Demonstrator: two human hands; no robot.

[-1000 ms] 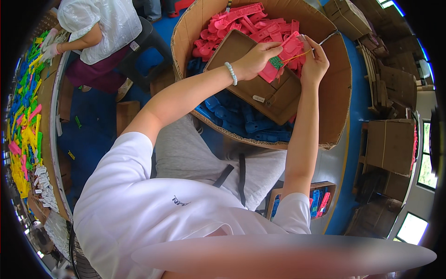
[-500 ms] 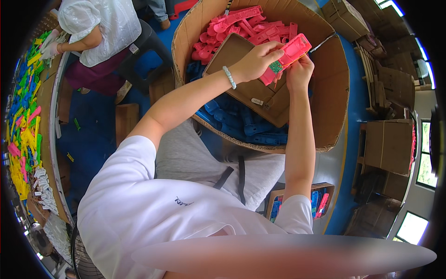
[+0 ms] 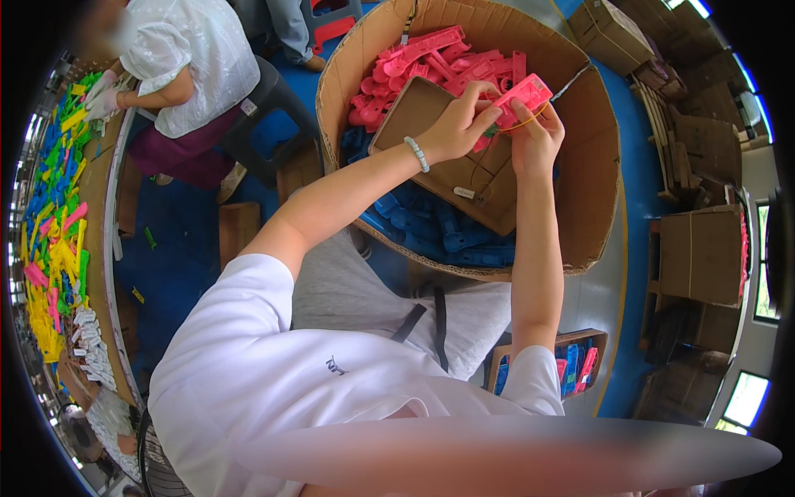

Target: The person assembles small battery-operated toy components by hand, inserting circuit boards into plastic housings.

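Note:
My left hand (image 3: 457, 123) and my right hand (image 3: 537, 132) are both raised over a large cardboard box (image 3: 596, 190) and together grip a pink plastic part (image 3: 520, 96), with a small green piece and a thin yellow band between the fingers. A beaded bracelet sits on my left wrist. Inside the box, a cardboard divider (image 3: 451, 178) separates a pile of pink parts (image 3: 431, 62) at the far side from blue parts (image 3: 439, 228) at the near side.
Another person in a white top (image 3: 195, 62) sits at the upper left beside a long table (image 3: 95, 248) covered with yellow, green and pink parts. A small crate (image 3: 571, 369) of blue and pink parts stands by my right elbow. Stacked cardboard boxes (image 3: 700, 248) line the right side.
Both hands have moved up and away from my body with the pink part, which has turned so its broad face shows; the thin band now lies across it.

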